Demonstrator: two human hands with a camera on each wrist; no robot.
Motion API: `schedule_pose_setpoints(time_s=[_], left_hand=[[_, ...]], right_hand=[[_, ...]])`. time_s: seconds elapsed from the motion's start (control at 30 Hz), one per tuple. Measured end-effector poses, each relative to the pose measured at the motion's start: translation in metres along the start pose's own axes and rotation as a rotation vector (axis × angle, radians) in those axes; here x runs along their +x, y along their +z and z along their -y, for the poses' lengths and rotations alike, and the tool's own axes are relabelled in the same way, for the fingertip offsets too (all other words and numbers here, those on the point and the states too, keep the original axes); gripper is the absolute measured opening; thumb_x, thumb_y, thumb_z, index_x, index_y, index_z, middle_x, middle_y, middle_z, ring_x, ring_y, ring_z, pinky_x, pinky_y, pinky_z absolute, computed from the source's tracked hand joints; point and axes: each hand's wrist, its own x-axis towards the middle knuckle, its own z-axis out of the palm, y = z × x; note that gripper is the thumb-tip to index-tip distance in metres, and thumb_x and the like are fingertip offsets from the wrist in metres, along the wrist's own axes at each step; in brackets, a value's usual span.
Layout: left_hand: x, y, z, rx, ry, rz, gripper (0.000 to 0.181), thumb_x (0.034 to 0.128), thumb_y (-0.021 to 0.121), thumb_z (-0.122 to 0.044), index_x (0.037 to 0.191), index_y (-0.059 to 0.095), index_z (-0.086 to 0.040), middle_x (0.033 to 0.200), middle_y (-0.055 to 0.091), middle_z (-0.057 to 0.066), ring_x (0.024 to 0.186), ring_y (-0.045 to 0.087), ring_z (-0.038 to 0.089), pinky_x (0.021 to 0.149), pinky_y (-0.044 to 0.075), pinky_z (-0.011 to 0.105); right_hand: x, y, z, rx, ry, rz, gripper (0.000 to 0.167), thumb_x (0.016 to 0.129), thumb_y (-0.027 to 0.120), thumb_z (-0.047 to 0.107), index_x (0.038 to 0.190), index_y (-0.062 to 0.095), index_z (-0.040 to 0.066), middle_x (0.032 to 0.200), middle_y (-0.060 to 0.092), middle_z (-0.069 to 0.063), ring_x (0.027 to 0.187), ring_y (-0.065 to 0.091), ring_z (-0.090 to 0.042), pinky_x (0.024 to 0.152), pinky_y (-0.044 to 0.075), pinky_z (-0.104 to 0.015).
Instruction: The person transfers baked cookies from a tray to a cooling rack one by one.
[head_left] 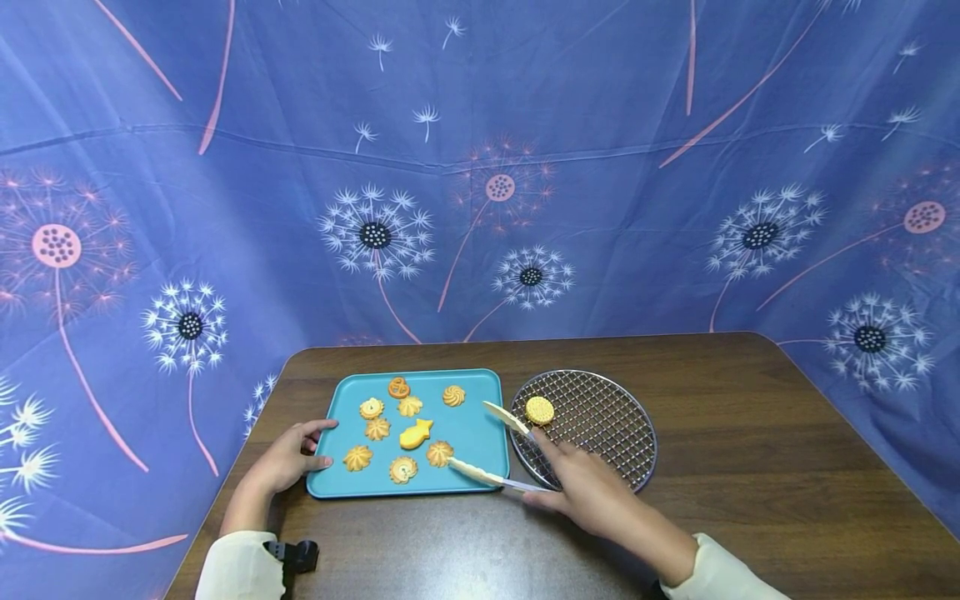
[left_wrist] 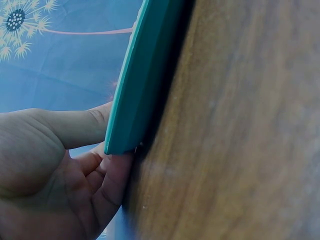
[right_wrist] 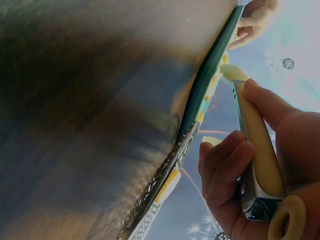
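Observation:
My left hand (head_left: 288, 458) holds the left edge of a blue-green tray (head_left: 480, 385); in the left wrist view the thumb lies over its rim (left_wrist: 131, 85) and the fingers are under it. My right hand (head_left: 592, 493) grips a pair of tongs (head_left: 474, 473) with cream tips, their arms spread wide over the tray's right side. Nothing is between the tips. The lower tip is beside a flower-shaped cookie (head_left: 440, 453); whether they touch, I cannot tell. Several other cookies lie about the tray, among them a yellow fish-shaped one (head_left: 415, 435) and a pretzel (head_left: 398, 387).
Right of the tray, a round wire rack (head_left: 607, 425) carries one round yellow cookie (head_left: 539, 410) near its left side. Both stand on a brown wooden table (head_left: 765, 433). Behind hangs a blue cloth (head_left: 637, 208) with a dandelion print.

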Motion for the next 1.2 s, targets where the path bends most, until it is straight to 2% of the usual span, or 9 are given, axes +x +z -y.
schedule_pose_setpoints(time_s=[0.1, 0.33, 0.47, 0.67, 0.9, 1.03, 1.2], left_hand=[[0.0, 0.0, 0.0, 0.0, -0.003, -0.002, 0.061, 0.088, 0.077, 0.004, 0.144, 0.053, 0.006, 0.103, 0.048, 0.015, 0.091, 0.046, 0.027, 0.072, 0.042, 0.036], [0.0, 0.001, 0.002, 0.001, 0.001, -0.006, 0.06, 0.0874, 0.077, 0.004, 0.143, 0.054, 0.006, 0.104, 0.048, 0.016, 0.092, 0.046, 0.027, 0.072, 0.043, 0.036], [0.0, 0.001, 0.002, -0.002, 0.005, -0.007, 0.06, 0.0873, 0.077, 0.004, 0.143, 0.054, 0.007, 0.104, 0.049, 0.016, 0.092, 0.046, 0.027, 0.072, 0.043, 0.036], [-0.001, 0.001, 0.001, -0.001, 0.002, -0.006, 0.06, 0.0878, 0.077, 0.004, 0.143, 0.054, 0.006, 0.106, 0.049, 0.017, 0.093, 0.047, 0.028, 0.072, 0.043, 0.037], [-0.001, 0.0, 0.001, 0.013, 0.015, -0.002, 0.059, 0.0873, 0.077, 0.004, 0.142, 0.054, 0.007, 0.105, 0.05, 0.017, 0.091, 0.048, 0.028, 0.072, 0.043, 0.035], [-0.001, -0.001, 0.001, 0.011, 0.03, -0.004, 0.06, 0.0866, 0.078, 0.004, 0.142, 0.054, 0.008, 0.103, 0.05, 0.016, 0.091, 0.048, 0.026, 0.07, 0.044, 0.033], [-0.001, 0.0, 0.002, 0.001, 0.047, -0.01, 0.06, 0.0855, 0.079, 0.004, 0.141, 0.055, 0.009, 0.103, 0.049, 0.016, 0.09, 0.047, 0.027, 0.069, 0.044, 0.032]], right_hand=[[0.0, 0.002, 0.001, -0.001, 0.0, 0.003, 0.092, 0.081, 0.084, 0.05, 0.154, 0.048, 0.006, 0.121, 0.066, -0.028, 0.095, 0.07, -0.044, 0.081, 0.056, -0.057], [0.001, 0.007, 0.004, 0.018, -0.013, 0.022, 0.093, 0.081, 0.084, 0.049, 0.154, 0.047, 0.006, 0.109, 0.068, -0.018, 0.084, 0.068, -0.032, 0.074, 0.056, -0.05], [0.002, 0.009, 0.007, 0.016, -0.021, 0.024, 0.091, 0.083, 0.082, 0.05, 0.154, 0.047, 0.005, 0.113, 0.068, -0.021, 0.09, 0.069, -0.036, 0.077, 0.056, -0.053], [0.003, 0.011, 0.01, 0.003, -0.058, 0.016, 0.087, 0.085, 0.081, 0.048, 0.152, 0.049, 0.004, 0.104, 0.069, -0.016, 0.084, 0.068, -0.031, 0.073, 0.056, -0.05], [0.005, 0.014, 0.014, 0.014, -0.043, 0.054, 0.084, 0.089, 0.077, 0.049, 0.154, 0.047, 0.005, 0.116, 0.068, -0.024, 0.093, 0.07, -0.039, 0.077, 0.057, -0.054], [0.008, 0.015, 0.016, 0.003, -0.079, 0.057, 0.082, 0.091, 0.075, 0.048, 0.152, 0.048, 0.002, 0.114, 0.068, -0.023, 0.089, 0.07, -0.037, 0.075, 0.057, -0.05], [0.01, 0.015, 0.02, 0.004, -0.108, 0.069, 0.077, 0.094, 0.072, 0.048, 0.151, 0.049, 0.001, 0.118, 0.067, -0.027, 0.097, 0.07, -0.039, 0.079, 0.057, -0.053]])
